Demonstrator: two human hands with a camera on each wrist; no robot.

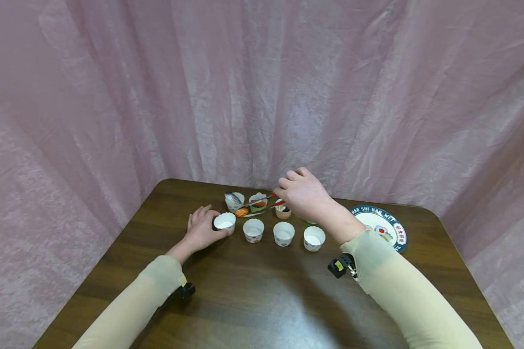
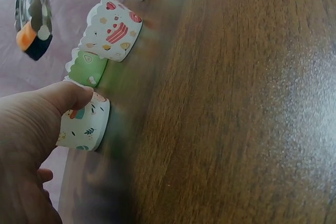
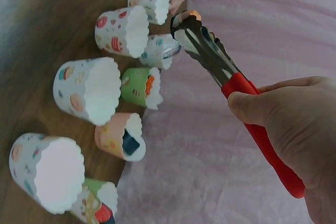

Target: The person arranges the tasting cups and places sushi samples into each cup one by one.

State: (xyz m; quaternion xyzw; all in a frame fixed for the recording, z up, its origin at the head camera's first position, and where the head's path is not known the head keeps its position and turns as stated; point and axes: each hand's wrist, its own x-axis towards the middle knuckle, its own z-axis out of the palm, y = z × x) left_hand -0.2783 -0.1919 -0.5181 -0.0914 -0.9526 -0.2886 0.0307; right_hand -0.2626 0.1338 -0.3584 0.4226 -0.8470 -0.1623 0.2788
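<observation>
My left hand (image 1: 202, 230) holds a white patterned paper baking cup (image 1: 225, 222), thumb along its near side. My right hand (image 1: 304, 195) grips red-handled tongs (image 3: 262, 135), whose metal ends pinch a small orange-topped piece with a dark band (image 2: 32, 40), like toy sushi. In the head view this piece hangs close behind the held cup, above the table. Behind it, a white cup (image 3: 152, 51) holds a silver-striped piece. A green cup (image 3: 135, 85) contains an orange piece, and a peach cup (image 3: 110, 136) a dark one.
Several white paper cups stand in a front row, among them one with a cake print (image 1: 253, 231). Another green cup (image 3: 107, 195) with a red-topped piece is behind the row. A blue-rimmed plate (image 1: 402, 236) bearing small food pieces lies right. A pink curtain (image 1: 262, 97) hangs behind.
</observation>
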